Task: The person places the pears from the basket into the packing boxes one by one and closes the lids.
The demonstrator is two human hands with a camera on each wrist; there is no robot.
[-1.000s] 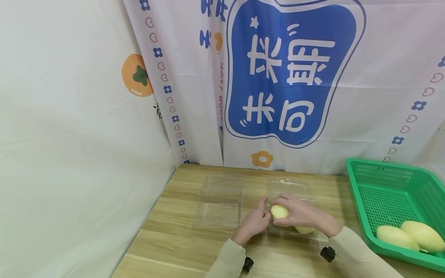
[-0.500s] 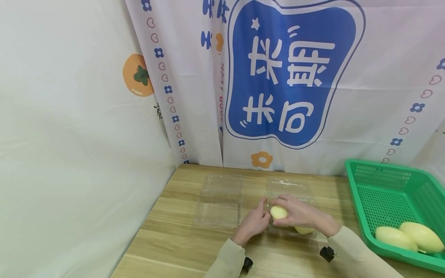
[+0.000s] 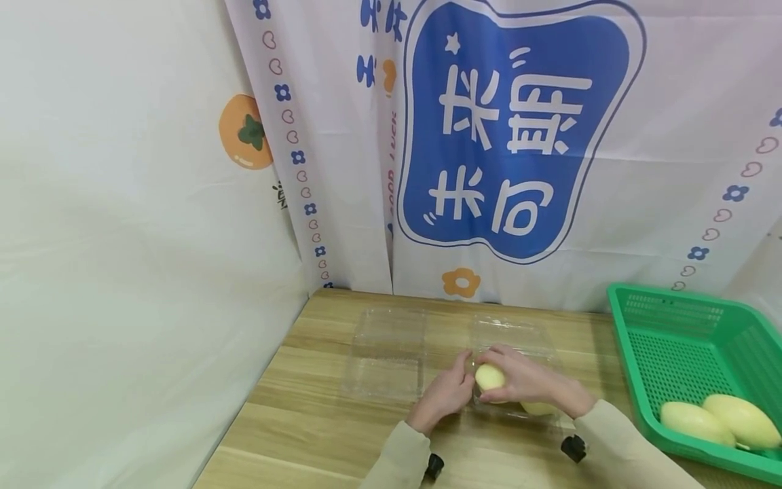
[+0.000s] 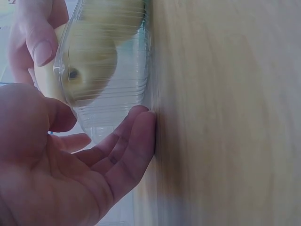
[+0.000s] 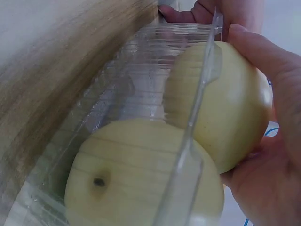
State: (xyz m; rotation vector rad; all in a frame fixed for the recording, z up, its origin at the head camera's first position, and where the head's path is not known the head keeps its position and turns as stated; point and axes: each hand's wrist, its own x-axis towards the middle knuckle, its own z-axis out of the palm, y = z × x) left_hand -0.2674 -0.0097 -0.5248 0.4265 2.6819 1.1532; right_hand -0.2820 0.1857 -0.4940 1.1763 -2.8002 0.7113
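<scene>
**Second mango eased lower into the clear tray**

The right hand [image 3: 525, 382] curls its fingers and thumb round a pale yellow mango [image 3: 490, 376], clamped on it from above and from the far side. Against the frames of a second and half a second ago the fruit sits a little deeper and further in: then it stood proud of the near-left corner of the clear plastic clamshell tray [image 3: 512, 331], now the right wrist view shows it straddling the tray's rim [image 5: 203, 92], partly inside and partly outside the wall. Just below the grip, already lying in the tray, is another mango [image 5: 141, 181] (its dark stem spot faces the wrist camera); the two fruits look to be touching or very nearly so.

The left hand [image 3: 444, 395] has barely shifted. Its fingers [image 4: 134, 143] are straight and relaxed, gripping nothing, with the tips resting against the tray's outer wall where it meets the wooden table [image 3: 318, 401], just to the left of the held mango. It appears to steady the tray.

My reading: the placing is nearly done but the fruit is not yet seated or let go. Well to the right of the grip, a green basket [image 3: 672, 305] holds two more mangoes [image 3: 721, 421].
</scene>
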